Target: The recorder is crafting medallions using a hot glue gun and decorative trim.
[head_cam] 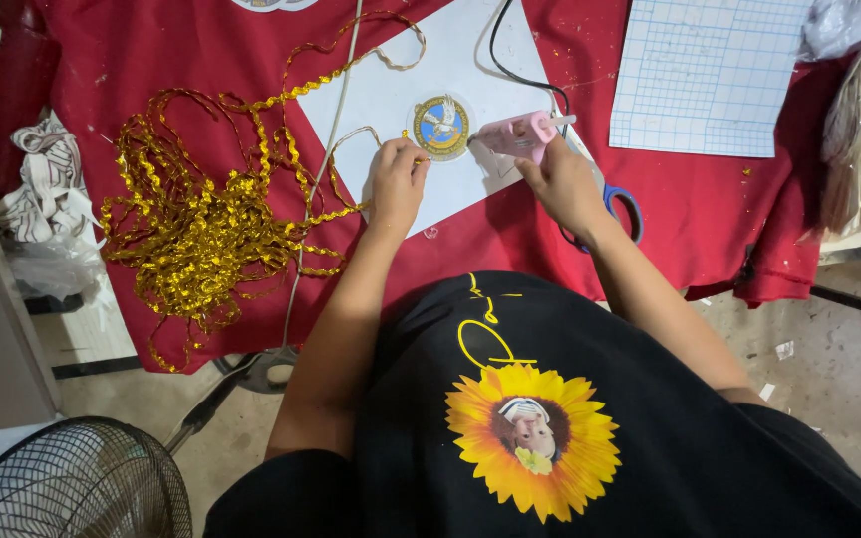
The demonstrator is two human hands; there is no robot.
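The red cloth (710,214) covers the table and carries all work items. Left of the white sheet (391,95) lies a large loose pile of gold trim (196,214); one strand runs from it to the round badge (440,127) at the sheet's centre. Right of the sheet lies a gridded paper (705,75), rectangular, white with pale blue lines. Blue-handled scissors (625,209) rest at the sheet's lower right.

The badge is circular, blue-centred with a gold ring and a white bird figure. Trim appears only at its left edge, so edging looks barely begun; most of the rim remains bare.

The left hand (396,179) pinches the trim against the badge's left rim, fingers closed. The right hand (565,179) grips the pink glue gun (520,134), fingers wrapped round it, nozzle at the badge's right edge.
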